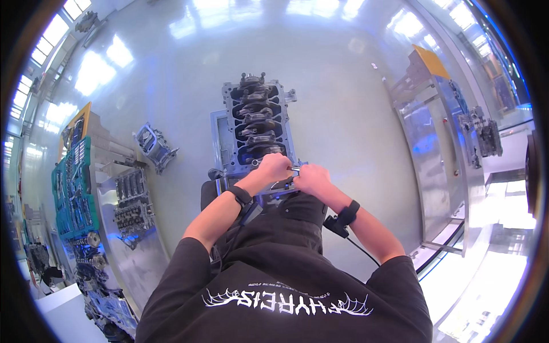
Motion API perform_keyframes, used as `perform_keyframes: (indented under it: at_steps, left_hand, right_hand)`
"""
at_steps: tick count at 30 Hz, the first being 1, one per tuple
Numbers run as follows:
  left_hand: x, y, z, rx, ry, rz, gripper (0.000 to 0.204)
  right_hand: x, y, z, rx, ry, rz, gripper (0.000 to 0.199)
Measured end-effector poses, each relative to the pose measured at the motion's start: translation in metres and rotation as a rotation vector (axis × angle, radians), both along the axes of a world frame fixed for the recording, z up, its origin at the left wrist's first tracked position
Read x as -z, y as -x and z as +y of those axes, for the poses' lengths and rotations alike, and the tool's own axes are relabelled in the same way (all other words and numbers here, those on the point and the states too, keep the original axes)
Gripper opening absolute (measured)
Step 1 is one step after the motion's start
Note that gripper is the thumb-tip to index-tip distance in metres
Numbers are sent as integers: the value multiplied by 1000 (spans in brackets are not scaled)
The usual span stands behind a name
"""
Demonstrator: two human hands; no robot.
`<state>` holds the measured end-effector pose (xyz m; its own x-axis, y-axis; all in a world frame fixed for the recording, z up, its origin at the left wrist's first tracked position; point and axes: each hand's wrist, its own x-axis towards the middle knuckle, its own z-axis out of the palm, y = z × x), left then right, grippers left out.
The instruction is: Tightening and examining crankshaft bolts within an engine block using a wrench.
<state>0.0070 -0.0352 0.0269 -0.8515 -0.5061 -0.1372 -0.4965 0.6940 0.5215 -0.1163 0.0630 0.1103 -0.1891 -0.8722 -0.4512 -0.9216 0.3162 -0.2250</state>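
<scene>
Bare-metal engine block (258,127) on a stand, both hands working at its near end

The block's long axis runs straight away from the person, its open crankcase facing up and the crankshaft showing. To the left a steel tabletop (128,251) carries a cylinder head (132,201) and a teal tool tray (71,188). The left hand (273,168) and right hand (311,179) meet at the block's near edge, about equally close. Fingers of both are curled shut around a small metal tool (293,171), too hidden to tell what kind exactly.
</scene>
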Motion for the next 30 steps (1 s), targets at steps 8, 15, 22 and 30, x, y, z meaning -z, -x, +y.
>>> perform_keyframes:
  at_steps: [8, 15, 22, 30]
  left_hand:
    - [-4, 7, -16, -33, -136, -33, 27]
    - [-35, -7, -55, -55, -796, -152, 25]
    - [20, -83, -78, -154, -570, 116, 24]
    - [-33, -129, -78, -631, -943, 580, 27]
  right_hand:
    - [6, 10, -20, 81, -70, -18, 40]
    - [-20, -2, -43, 78, -33, -135, 39]
    - [13, -82, -84, -90, 136, -156, 30]
    - [42, -92, -93, -65, 261, -519, 28]
